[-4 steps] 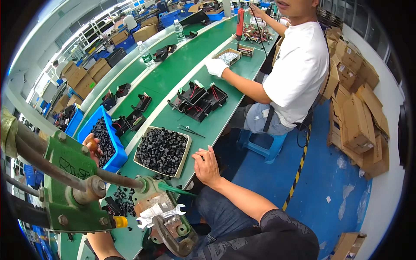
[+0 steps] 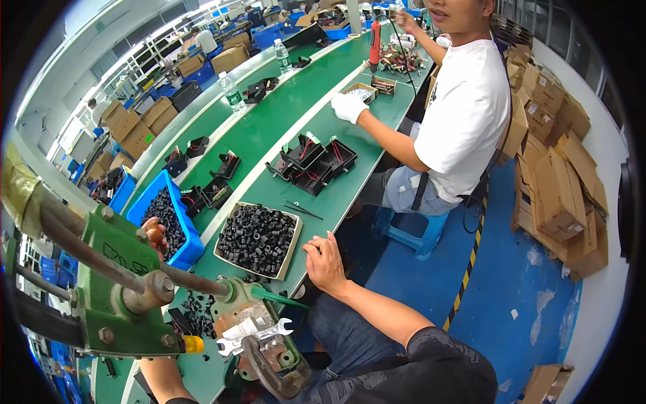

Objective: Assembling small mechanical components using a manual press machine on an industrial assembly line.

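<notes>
My left hand [image 2: 161,240] is closed around a brown rounded knob [image 2: 155,233], partly hidden behind the green hand press [image 2: 124,289]. My right hand [image 2: 327,264] hovers or rests by the table's near edge, fingers loosely extended and holding nothing. Just left of it sits a shallow carton [image 2: 294,244] heaped with small black plastic parts [image 2: 258,232]. On the press base lies a metal open-ended wrench [image 2: 256,337], beside a curved metal clamp [image 2: 269,374]. More loose black pieces [image 2: 200,315] are scattered on the table by the base.
Behind the press stands a blue bin [image 2: 192,247] of black parts. Black housings with red wires [image 2: 316,161] and tweezers [image 2: 301,210] lie farther along. A seated person [image 2: 464,114] in a white glove works to the right, on a blue stool [image 2: 412,233]. Cardboard boxes [image 2: 555,195] line the wall.
The whole view has shifted slightly, so the scene sits a little farther right. Both my hands keep their places and poses; the other person's raised hand has moved a little.
</notes>
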Demonstrator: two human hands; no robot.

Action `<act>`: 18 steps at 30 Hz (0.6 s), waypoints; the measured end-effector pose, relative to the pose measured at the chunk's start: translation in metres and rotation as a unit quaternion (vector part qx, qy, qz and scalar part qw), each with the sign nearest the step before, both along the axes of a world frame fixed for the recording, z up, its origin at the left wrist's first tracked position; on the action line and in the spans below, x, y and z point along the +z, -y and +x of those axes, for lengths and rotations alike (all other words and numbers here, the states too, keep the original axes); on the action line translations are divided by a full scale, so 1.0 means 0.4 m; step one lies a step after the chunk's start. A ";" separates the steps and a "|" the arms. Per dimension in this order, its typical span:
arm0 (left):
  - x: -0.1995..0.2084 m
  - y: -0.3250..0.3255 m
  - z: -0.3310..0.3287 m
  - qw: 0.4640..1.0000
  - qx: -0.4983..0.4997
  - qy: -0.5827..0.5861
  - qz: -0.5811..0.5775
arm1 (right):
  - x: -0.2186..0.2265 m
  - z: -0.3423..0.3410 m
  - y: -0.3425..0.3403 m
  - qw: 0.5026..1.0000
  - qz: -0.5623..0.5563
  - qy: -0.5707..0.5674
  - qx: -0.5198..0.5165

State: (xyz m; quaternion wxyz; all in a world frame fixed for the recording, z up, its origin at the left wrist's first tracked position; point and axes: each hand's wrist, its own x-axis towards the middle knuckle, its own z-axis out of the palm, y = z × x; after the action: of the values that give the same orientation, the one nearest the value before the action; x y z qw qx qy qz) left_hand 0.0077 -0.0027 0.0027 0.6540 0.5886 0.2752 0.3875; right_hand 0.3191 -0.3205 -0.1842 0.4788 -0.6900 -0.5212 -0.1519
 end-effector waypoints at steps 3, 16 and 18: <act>-0.046 -0.028 -0.048 0.996 0.053 -0.048 0.046 | -0.010 -0.030 -0.002 1.000 0.001 -0.018 0.020; -0.128 -0.118 -0.046 0.736 0.162 -0.419 0.506 | -0.020 -0.027 -0.052 1.000 0.007 0.000 0.029; -0.161 -0.114 -0.045 0.785 0.143 -0.449 0.401 | -0.035 -0.024 -0.046 0.999 -0.006 0.006 0.037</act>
State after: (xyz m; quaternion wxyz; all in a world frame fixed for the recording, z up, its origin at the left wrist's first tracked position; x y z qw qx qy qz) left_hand -0.0101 0.0429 -0.0616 0.0985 0.8594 0.4383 0.2442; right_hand 0.3094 -0.3019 -0.1981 0.4769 -0.6722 -0.5498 -0.1357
